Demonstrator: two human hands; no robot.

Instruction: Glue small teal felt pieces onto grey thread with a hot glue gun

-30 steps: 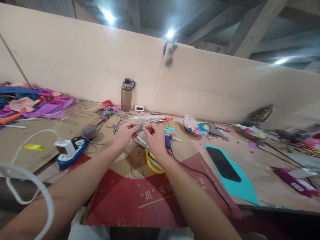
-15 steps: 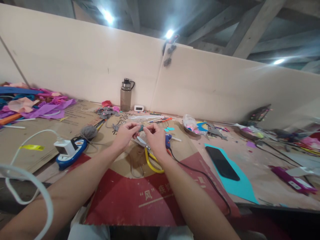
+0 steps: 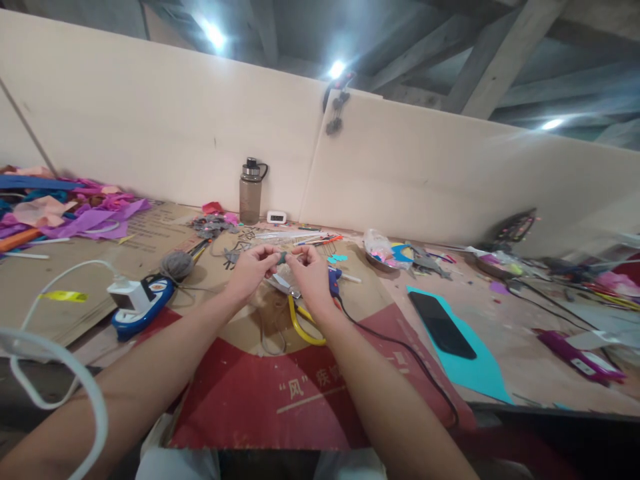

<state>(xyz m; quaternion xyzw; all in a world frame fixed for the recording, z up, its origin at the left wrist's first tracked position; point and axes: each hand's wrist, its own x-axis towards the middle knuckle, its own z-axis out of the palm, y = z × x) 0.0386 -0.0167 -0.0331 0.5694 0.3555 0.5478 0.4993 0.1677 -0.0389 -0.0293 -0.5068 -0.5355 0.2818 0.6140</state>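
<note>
A small dark green piece [image 3: 283,257] is pinched between the fingertips of my left hand [image 3: 254,268] and my right hand [image 3: 307,272]; its exact kind is too small to make out. Both hands are closed and meet above the cardboard. Just below them lie yellow-handled scissors [image 3: 300,327], their blades partly covered by my right hand. A blue glue gun [image 3: 334,281] rests right beside that hand, its dark cord running toward the front. Thin grey yarn [image 3: 267,337] loops on the cardboard under my wrists.
A grey yarn ball [image 3: 177,264] and a blue power strip [image 3: 143,310] sit to the left. A brown bottle [image 3: 250,193] stands by the wall. Rightward are a metal bowl [image 3: 383,263], a black phone [image 3: 441,325] on turquoise sheet, and a purple device [image 3: 580,357].
My hands stay together on the small green piece, with only slight finger movement. The whole view has shifted a little.
</note>
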